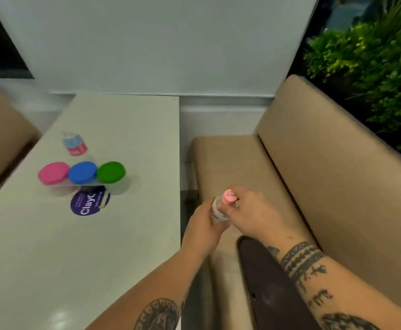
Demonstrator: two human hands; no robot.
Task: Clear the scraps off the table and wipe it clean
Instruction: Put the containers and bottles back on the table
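Both hands hold a small bottle [219,211] over the seat, at 3 o'clock off the bench [113,234]: left hand [200,231] grip wraps the body, right hand [247,211] grip pinches the pink cap [230,196]. Likely uncapping; she should keep the body steady and upright, twisting only the cap. No scraps visible on the bench; the three tubs [83,173] sit at its 10 o'clock.

Tan padded bench seat [237,163] with dark brown flat object [266,282] lying on it, leafy green plant wall [373,67] behind, pale grey wall panel [159,44] beyond.
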